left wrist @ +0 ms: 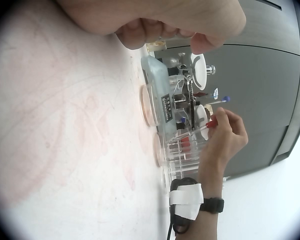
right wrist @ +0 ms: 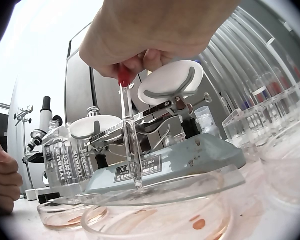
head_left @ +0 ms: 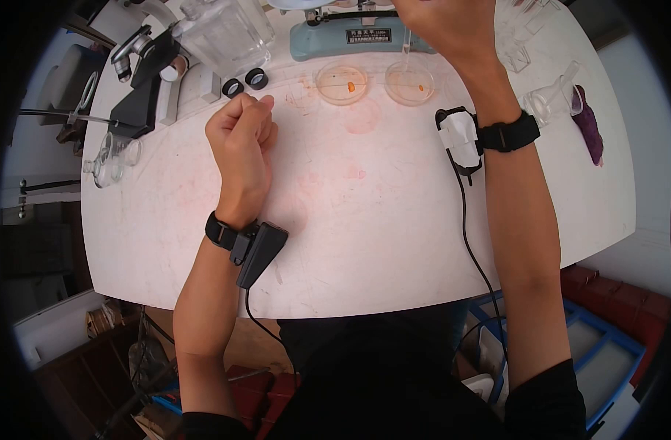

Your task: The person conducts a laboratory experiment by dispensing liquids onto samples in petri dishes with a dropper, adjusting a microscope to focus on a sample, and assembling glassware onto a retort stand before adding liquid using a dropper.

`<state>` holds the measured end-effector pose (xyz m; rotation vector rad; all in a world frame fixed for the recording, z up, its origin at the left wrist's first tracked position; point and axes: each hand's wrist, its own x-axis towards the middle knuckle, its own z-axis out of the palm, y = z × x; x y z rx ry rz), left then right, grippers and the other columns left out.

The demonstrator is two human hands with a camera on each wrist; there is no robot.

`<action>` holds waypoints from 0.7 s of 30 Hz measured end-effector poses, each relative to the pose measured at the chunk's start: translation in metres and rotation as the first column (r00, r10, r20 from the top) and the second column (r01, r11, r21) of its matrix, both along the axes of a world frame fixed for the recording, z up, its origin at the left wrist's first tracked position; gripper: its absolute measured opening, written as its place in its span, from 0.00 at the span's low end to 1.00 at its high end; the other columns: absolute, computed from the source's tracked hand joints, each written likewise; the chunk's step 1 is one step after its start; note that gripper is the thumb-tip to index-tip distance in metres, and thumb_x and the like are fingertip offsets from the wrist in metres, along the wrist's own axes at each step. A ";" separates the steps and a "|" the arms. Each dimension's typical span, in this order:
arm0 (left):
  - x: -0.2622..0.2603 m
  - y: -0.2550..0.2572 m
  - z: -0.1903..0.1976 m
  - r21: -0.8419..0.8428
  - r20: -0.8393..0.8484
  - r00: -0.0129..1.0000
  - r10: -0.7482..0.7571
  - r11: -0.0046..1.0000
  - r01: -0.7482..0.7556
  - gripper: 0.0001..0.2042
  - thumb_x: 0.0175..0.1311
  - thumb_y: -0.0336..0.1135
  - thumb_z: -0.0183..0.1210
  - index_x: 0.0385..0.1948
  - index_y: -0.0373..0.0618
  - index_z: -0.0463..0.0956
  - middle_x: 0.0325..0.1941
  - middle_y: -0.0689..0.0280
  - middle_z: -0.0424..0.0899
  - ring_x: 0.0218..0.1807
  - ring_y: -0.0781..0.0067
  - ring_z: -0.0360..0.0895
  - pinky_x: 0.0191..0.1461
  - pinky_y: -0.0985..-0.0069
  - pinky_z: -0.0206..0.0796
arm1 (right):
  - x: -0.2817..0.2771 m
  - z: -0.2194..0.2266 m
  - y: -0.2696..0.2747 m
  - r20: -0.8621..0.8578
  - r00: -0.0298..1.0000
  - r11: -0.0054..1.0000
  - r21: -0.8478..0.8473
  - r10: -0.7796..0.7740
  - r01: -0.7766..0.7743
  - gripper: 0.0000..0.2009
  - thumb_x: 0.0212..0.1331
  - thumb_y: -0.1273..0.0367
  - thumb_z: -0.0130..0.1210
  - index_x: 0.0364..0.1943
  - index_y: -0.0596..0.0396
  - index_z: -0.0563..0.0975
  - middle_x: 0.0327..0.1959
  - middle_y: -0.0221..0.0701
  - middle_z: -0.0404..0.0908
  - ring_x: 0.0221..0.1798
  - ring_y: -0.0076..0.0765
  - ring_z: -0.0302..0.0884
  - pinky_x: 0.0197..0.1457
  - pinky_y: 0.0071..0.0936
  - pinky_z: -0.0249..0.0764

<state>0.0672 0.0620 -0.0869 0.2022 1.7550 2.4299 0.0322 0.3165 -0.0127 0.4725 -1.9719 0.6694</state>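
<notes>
My right hand (head_left: 452,29) pinches the red rubber bulb (right wrist: 124,75) of a glass dropper (right wrist: 131,145), held nearly upright. Its tip is just above or at a clear glass strip (right wrist: 210,187) lying across the right petri dish (head_left: 410,89); contact is unclear. An orange spot shows in this dish. Left of it, a second petri dish (head_left: 342,83) also has an orange spot. My left hand (head_left: 241,139) is by the table's left side, fingers curled in, with nothing visible in it. The left wrist view shows the right hand (left wrist: 224,140) gripping the dropper from the side.
A blue balance (head_left: 346,37) with white pans stands behind the dishes. At the left are a microscope (head_left: 141,81), a clear bottle (head_left: 222,40), black caps (head_left: 256,78) and glassware (head_left: 114,161). Glassware (head_left: 551,99) and a purple cloth (head_left: 587,128) lie at the right.
</notes>
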 end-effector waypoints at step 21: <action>0.000 -0.001 0.001 0.000 0.023 1.000 0.007 1.000 -0.007 0.19 0.64 0.25 0.52 0.14 0.50 0.56 0.15 0.77 0.54 0.17 0.85 0.44 0.21 0.79 0.38 | 0.005 0.020 -0.008 -0.059 0.998 0.997 -0.078 0.011 -0.016 0.04 0.49 0.81 0.61 0.23 0.62 0.77 0.15 0.24 0.74 0.18 0.12 0.64 0.21 0.15 0.54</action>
